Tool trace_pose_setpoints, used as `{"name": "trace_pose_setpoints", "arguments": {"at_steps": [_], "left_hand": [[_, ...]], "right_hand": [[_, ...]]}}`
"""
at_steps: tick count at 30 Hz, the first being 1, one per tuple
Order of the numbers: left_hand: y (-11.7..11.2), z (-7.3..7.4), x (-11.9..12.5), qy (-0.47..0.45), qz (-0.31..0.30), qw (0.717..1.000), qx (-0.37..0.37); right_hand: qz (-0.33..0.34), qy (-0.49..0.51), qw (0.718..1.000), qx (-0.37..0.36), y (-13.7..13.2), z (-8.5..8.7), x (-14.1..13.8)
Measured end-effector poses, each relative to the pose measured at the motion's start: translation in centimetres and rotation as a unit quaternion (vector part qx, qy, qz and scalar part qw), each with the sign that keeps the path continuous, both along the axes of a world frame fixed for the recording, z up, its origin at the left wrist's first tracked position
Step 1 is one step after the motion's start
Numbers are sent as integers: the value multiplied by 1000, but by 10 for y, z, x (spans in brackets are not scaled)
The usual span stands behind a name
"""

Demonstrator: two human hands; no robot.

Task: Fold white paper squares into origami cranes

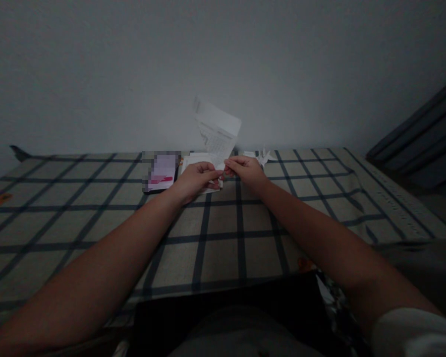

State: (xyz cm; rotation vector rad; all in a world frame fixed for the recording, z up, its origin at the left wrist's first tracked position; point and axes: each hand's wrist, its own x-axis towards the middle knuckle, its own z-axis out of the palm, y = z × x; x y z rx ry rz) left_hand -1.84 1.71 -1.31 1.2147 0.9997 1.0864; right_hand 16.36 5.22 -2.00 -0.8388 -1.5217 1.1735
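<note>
Left hand [195, 179]: arm stretched forward over the bed, fingers curled shut, thumb and fingertips pinching the lower edge of the printed sheet [217, 130].
Right hand [247, 169]: likewise closed in a pinch on the same lower edge, fingertips meeting those of the left hand just under the paper.
Printed sheet: held up off the surface between both hands, standing nearly upright and tilted a little to the right, against the pale wall [96, 74]; it carries faint printed lines and what seems to be a table, too dim to read.
Paper stack [193, 161]: white sheets lying flat beneath and just behind the left hand.
Pink-and-white item [161, 172]: pixelated, lying on the cover just left of the stack; what it is cannot be told.
Folded paper figure [263, 156]: small and white, just beyond the right hand, near the wall.
Checked cover [223, 233]: beige cloth with dark grid lines, spread under everything.
Light: very low, so fine detail is lost.
</note>
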Motion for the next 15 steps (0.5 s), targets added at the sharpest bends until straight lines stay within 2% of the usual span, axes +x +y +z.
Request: {"name": "trace_pose_setpoints", "arguments": {"at_steps": [6, 15], "left_hand": [[0, 0, -2, -19, -60, 998, -3], [1, -1, -3, -13, -53, 998, -9]], "right_hand": [[-15, 9, 1000, 7, 5, -2, 2], [-11, -2, 1000, 18, 2, 1, 3]]}}
